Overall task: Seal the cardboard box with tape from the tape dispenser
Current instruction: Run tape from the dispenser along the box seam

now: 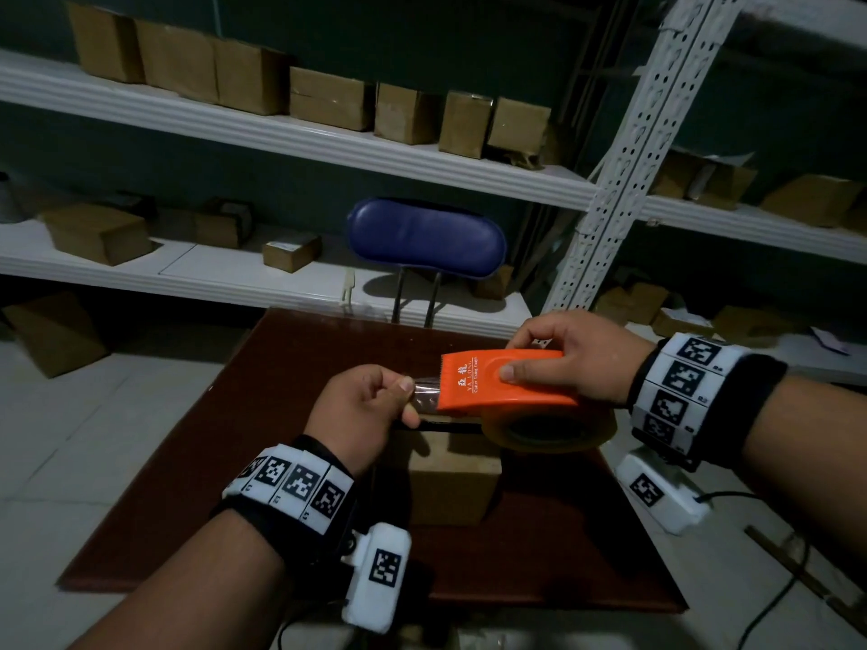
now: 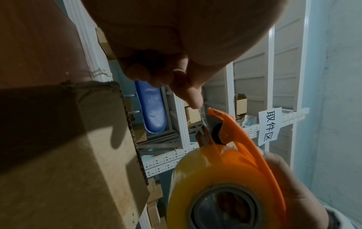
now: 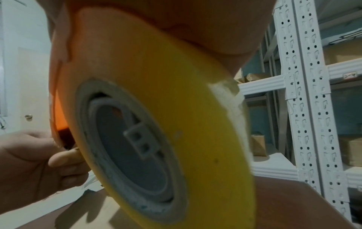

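Observation:
A small cardboard box (image 1: 450, 485) stands on the dark red-brown table (image 1: 197, 462), below both hands. My right hand (image 1: 577, 354) grips the orange tape dispenser (image 1: 506, 382) above the box, thumb on its side. The yellowish tape roll (image 1: 549, 431) sits under the orange cover and fills the right wrist view (image 3: 156, 124). My left hand (image 1: 370, 405) pinches the clear tape end (image 1: 424, 394) at the dispenser's toothed mouth. The left wrist view has the box (image 2: 68, 155) on the left, with the dispenser (image 2: 235, 139) to its right.
A blue chair (image 1: 427, 236) stands behind the table. White metal shelves (image 1: 305, 138) with several cardboard boxes run along the back wall and to the right. A perforated white upright (image 1: 633, 147) rises at the right. Cables lie on the tiled floor at the lower right.

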`<action>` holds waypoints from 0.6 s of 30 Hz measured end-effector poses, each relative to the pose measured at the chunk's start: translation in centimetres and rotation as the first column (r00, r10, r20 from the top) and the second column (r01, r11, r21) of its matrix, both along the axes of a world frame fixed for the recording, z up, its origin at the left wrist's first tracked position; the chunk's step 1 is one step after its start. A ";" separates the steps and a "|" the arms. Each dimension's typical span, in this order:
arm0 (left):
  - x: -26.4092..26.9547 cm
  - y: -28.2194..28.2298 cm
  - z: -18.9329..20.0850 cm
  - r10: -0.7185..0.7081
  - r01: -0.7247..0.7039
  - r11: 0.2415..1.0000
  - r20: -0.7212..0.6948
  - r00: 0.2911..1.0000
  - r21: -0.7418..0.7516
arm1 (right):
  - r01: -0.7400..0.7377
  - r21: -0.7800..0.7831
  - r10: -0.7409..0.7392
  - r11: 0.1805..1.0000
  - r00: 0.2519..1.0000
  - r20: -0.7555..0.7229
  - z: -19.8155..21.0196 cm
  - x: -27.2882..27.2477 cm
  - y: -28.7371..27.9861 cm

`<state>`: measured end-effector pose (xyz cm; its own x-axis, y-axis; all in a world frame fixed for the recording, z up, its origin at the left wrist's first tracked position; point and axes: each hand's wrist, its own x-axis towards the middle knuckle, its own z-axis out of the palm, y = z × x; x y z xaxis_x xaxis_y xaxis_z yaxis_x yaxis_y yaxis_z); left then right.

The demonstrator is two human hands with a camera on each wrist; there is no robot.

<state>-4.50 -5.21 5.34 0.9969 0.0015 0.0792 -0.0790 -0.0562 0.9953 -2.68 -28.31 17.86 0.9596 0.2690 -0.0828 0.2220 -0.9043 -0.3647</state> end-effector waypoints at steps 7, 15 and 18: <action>0.0 0.1 0.2 0.011 -0.012 0.999 0.012 1.000 0.050 | 0.016 -0.022 -0.017 1.000 1.000 -0.015 0.3 0.0 0.0; -0.2 0.1 0.2 0.000 0.000 0.999 0.001 1.000 0.046 | 0.005 -0.034 -0.006 0.999 1.000 -0.030 0.3 0.1 -0.1; 0.2 0.3 -0.1 0.005 -0.006 0.997 0.013 1.000 0.083 | 0.007 -0.026 -0.008 1.000 0.999 -0.036 0.3 0.1 -0.2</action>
